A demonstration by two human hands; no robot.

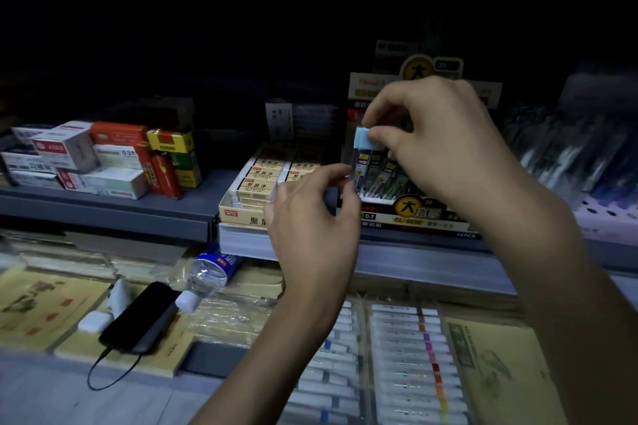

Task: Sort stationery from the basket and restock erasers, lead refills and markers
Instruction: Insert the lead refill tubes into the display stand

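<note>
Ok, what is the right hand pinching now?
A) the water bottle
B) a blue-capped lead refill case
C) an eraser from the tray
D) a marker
B: the right hand pinches the blue-capped lead refill case by its cap, just above the lead refill display box.

Clear, crinkled plastic is being shown by the water bottle (207,272). Light is being thrown back by the glossy black casing of the phone (141,317) and by the shiny transparent tubes of the lead refills (379,176). Printed card with a faint sheen is being presented by the eraser box (241,216). The shelf (103,207) is being seen as matt grey and metal-looking, the booklets (38,307) as dull tan paper, and the markers (407,348) as smooth white plastic.
</note>
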